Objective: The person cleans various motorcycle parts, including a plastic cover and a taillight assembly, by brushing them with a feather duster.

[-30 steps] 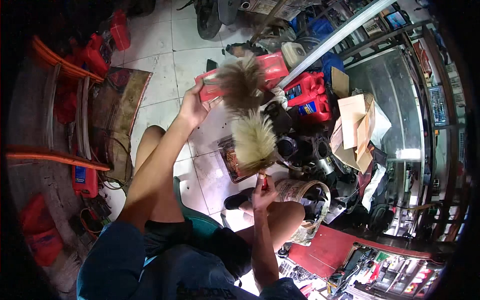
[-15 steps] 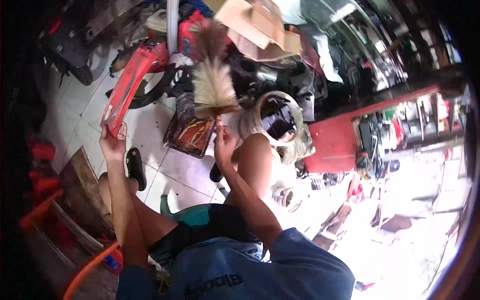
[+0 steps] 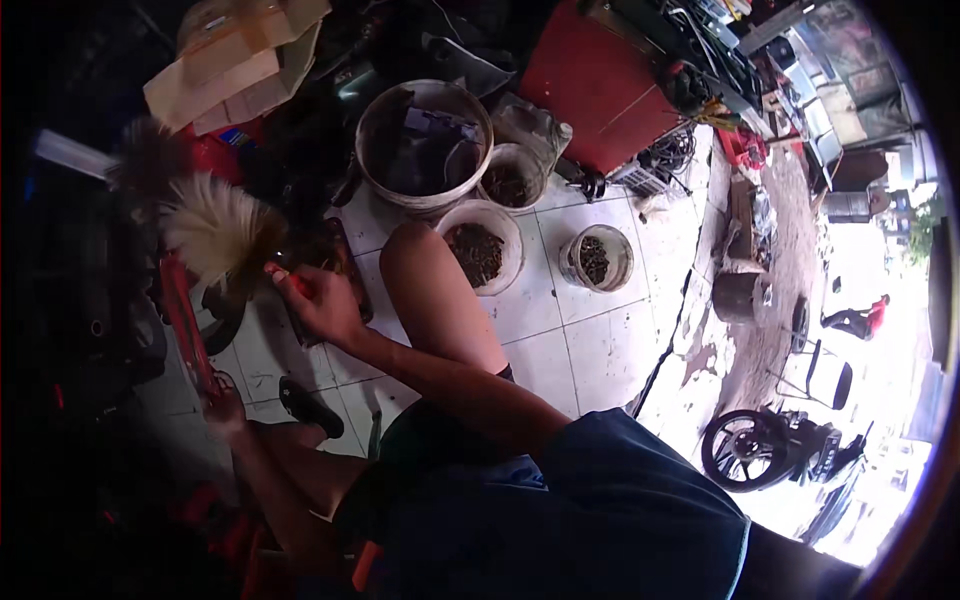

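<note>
My right hand (image 3: 322,302) is closed on the red handle of a feather duster (image 3: 212,232), whose pale and dark feathers fan out up and to the left. Lower left, in shadow, my left hand (image 3: 226,412) grips the lower end of a long red plastic panel (image 3: 182,312). The panel runs upward, just under the feathers. My bare knee (image 3: 432,282) rises right beside the right hand. I sit low over a white tiled floor (image 3: 590,350).
A big dirty bucket (image 3: 425,140) and three small tubs of dark bits (image 3: 480,250) stand past my knee. Cardboard boxes (image 3: 230,60) lie top left, a red flat surface (image 3: 590,80) at the top. A sandal (image 3: 305,405) lies below my hand. A motorcycle wheel (image 3: 745,450) stands outside, lower right.
The view has swung round, so the duster and red panel now sit at the picture's left. Both hands keep their hold. The buckets and the street have come into view.
</note>
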A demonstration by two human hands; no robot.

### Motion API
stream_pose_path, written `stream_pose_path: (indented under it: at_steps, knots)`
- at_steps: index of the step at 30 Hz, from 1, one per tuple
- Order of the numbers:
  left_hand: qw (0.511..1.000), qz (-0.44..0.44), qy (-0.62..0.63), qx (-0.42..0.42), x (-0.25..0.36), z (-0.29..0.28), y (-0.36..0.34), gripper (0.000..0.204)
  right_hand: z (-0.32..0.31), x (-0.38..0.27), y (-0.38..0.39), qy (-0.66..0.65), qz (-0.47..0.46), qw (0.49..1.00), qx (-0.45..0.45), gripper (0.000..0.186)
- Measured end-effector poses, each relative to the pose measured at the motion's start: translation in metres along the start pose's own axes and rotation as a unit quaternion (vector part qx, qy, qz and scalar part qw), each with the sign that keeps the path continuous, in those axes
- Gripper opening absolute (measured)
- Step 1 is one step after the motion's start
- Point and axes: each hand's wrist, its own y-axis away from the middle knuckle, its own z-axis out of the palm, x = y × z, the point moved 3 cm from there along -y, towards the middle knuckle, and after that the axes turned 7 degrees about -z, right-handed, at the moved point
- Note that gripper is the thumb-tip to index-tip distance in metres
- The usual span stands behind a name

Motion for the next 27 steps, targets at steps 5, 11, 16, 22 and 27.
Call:
stream_pose_path:
  at_steps: [5, 11, 16, 22, 27]
  knots:
    - [0.994, -0.029, -0.043, -0.099, -0.005, 0.052, -0.024, 0.049, -0.029, -0.002, -0.012, -0.040, 0.003, 0.999, 0.022, 0.045]
    - [0.931, -0.154, -0.150, -0.296, -0.072, 0.179, -0.056, 0.057, -0.087, -0.018, -0.013, -0.130, 0.036, 0.989, 0.065, 0.039]
    - [0.955, -0.124, -0.248, -0.105, -0.033, 0.200, -0.154, 0.049, -0.106, -0.027, -0.003, -0.072, -0.061, 0.990, 0.102, 0.031]
    - [0.943, -0.076, -0.321, -0.034, -0.116, 0.269, -0.146, 0.050, -0.157, -0.070, 0.016, -0.052, -0.078, 0.992, 0.084, 0.030]
    - [0.892, 0.032, -0.443, -0.087, -0.134, 0.299, -0.084, 0.055, -0.160, -0.097, 0.046, 0.025, -0.069, 0.996, 0.054, 0.033]
